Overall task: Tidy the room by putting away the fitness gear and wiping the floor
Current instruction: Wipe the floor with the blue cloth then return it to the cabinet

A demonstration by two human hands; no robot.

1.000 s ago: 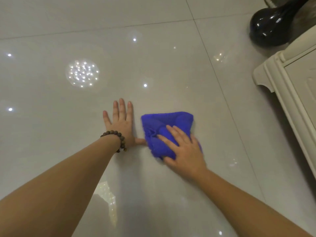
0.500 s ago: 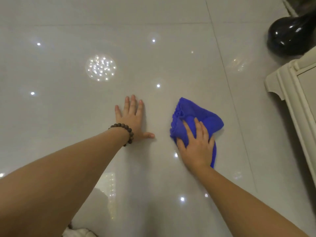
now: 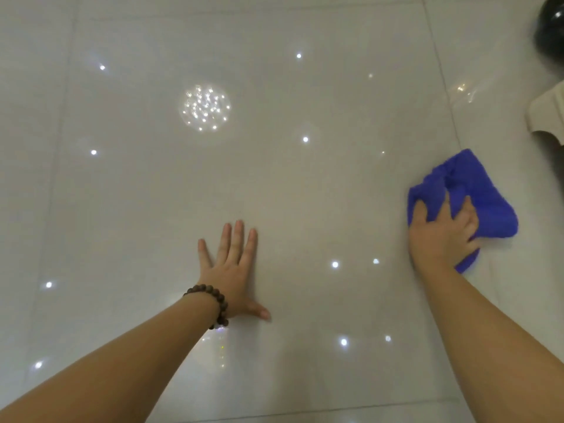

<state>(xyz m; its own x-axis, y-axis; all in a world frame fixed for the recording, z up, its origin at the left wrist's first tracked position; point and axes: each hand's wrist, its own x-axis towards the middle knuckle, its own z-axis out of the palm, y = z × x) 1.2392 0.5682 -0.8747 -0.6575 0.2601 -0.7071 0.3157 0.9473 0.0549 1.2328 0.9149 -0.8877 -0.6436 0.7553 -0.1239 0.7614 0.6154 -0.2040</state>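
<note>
Right hand pressing bunched blue cloth on tile floor, fingers curled into it (cloth mostly ahead-right of palm). Left hand flat, splayed, holding nothing, well apart leftward. Likely mid-wipe.

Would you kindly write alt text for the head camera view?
A person's right hand grips a blue cloth on a glossy tiled floor, while the left hand, with a beaded bracelet, rests flat.

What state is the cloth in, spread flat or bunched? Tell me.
Bunched. The cloth lies crumpled in folds on the floor, and the right hand grips it with curled fingers.
</note>
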